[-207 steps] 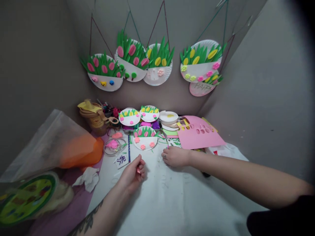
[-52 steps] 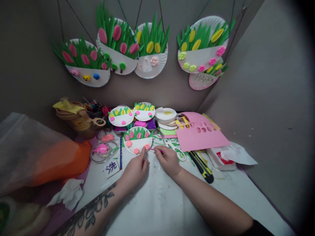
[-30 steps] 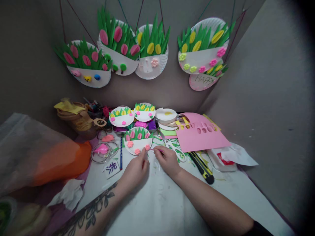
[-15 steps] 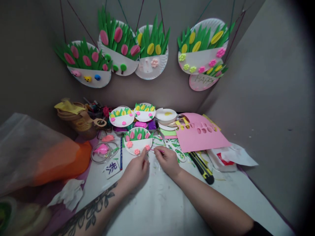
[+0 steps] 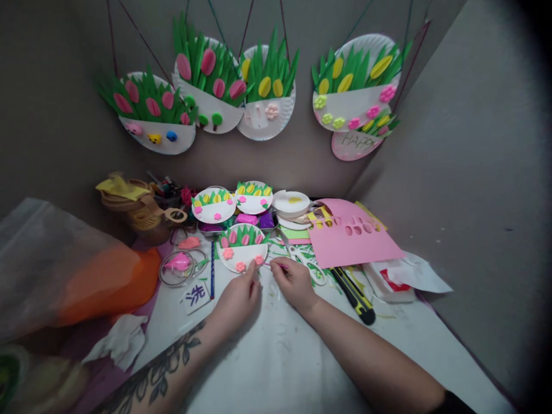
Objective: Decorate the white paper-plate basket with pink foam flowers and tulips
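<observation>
A small paper-plate basket (image 5: 245,253) with green paper grass, pink tulips and coral clay flowers is in the middle of the table. My left hand (image 5: 240,292) grips its lower right edge, thumb beside the coral flower (image 5: 259,260); the other fingers are curled and partly hidden. Between the pinched fingers of my right hand (image 5: 294,282) is a thin pink stick (image 5: 278,264), its tip pointing left at that same flower. Whether the tip touches the clay is too small to tell.
Two similar plates (image 5: 214,205) stand behind, near packs of clay (image 5: 247,219). White scissors (image 5: 308,264), a yellow-black utility knife (image 5: 354,296) and punched pink paper (image 5: 349,236) lie to the right. At left are a blue pencil (image 5: 213,270) and an orange bag (image 5: 112,284). Decorated plates (image 5: 267,118) hang on the wall.
Almost nothing differs. Both hands keep their places at the plate, and the view has shifted very slightly.
</observation>
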### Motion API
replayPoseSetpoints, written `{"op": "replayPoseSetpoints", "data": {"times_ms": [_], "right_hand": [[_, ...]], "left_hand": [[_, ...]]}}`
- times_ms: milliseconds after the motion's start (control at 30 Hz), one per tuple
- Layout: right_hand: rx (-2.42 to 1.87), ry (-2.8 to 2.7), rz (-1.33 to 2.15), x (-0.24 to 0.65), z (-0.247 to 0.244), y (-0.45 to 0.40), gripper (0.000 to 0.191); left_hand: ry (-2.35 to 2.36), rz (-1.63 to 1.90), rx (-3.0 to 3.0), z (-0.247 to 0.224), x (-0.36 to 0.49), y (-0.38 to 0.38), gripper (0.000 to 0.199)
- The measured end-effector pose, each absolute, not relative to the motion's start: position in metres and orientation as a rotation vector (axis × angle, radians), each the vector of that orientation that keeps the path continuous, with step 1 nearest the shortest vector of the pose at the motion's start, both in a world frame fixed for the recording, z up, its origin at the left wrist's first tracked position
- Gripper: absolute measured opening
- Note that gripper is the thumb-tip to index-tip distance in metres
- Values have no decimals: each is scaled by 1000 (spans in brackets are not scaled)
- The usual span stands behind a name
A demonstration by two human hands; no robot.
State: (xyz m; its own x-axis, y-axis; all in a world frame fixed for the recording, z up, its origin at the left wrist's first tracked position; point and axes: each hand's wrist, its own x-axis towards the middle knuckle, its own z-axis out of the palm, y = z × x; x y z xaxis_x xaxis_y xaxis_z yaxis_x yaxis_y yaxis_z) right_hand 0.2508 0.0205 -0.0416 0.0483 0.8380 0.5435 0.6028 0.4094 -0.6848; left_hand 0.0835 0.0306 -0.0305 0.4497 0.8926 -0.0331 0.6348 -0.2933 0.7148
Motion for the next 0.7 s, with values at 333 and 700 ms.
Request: {"op": "replayPoseSetpoints", "data": {"times_ms": [333,700], "right_hand": [[-1297,-1635,280,251,-41,20,16],[-1386,-1077,647,262,-49,26,31]], "left_hand": [[1279,483,2044,-27,83,30,56],[1197,726,1865,-32,76,26,47]]}}
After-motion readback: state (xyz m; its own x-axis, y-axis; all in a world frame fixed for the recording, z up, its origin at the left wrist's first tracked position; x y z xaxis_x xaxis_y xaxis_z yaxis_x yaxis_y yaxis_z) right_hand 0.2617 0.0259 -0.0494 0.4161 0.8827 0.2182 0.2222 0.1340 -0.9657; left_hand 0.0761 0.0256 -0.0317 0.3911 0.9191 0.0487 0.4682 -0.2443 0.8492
